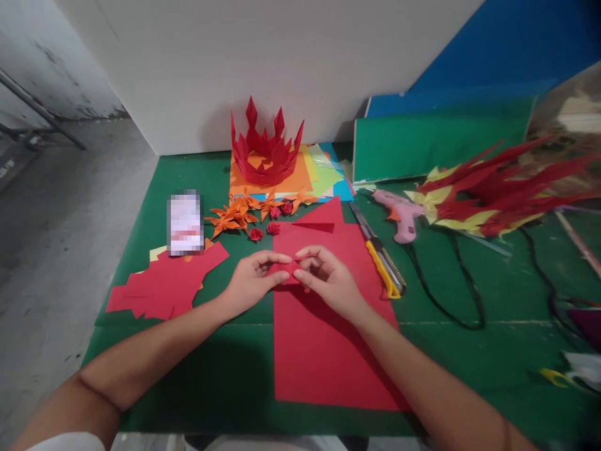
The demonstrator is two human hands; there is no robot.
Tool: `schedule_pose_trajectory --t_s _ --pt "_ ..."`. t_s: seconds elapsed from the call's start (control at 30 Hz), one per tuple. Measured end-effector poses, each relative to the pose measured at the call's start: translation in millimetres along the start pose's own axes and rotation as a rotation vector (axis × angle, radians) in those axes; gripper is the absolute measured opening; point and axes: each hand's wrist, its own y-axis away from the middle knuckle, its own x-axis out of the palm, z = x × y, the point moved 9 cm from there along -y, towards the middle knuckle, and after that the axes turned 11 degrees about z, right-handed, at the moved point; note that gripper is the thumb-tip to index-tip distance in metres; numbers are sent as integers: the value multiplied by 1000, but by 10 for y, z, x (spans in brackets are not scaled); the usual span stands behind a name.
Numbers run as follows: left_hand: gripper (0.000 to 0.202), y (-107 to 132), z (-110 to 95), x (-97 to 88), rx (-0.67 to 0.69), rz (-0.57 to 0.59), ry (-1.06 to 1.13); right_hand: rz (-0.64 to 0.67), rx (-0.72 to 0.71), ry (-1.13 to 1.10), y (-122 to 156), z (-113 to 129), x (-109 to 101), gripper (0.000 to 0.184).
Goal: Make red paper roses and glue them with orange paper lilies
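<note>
Both hands meet over the middle of a green table point(225, 376). My left hand point(253, 280) and my right hand point(326, 277) pinch a small folded piece of red paper point(285, 270) between thumbs and fingers. It is held just above a large red paper sheet point(323, 351) that lies flat under my right wrist. Small red paper roses point(256, 234) and orange paper flowers point(235, 216) lie just beyond the hands.
A pile of cut red paper pieces point(164, 288) lies at the left, a phone point(184, 223) behind it. A red paper crown point(265, 150) sits on coloured sheets. Right of the sheet lie a yellow utility knife point(382, 263), a pink glue gun point(401, 213) with black cable, and a red-yellow paper ornament point(493, 194).
</note>
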Motion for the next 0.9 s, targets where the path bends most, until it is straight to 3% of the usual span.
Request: schedule_pose_trajectory --t_s 0.13,0.33,0.5,0.6,0.9 --pt "34 18 39 -27 -60 -61 158 -14 -58 41 23 71 0 33" --pt "44 32 133 71 -161 -22 390 -11 -104 120 57 150 42 36" --pt "41 47 185 142 -217 42 416 -59 -177 333 87 264 10 24" --pt "42 59 221 148 -273 44 441 -49 -169 323 93 263 17 21" --pt "38 43 179 127 -262 31 422 -61 -104 233 99 189 5 30"
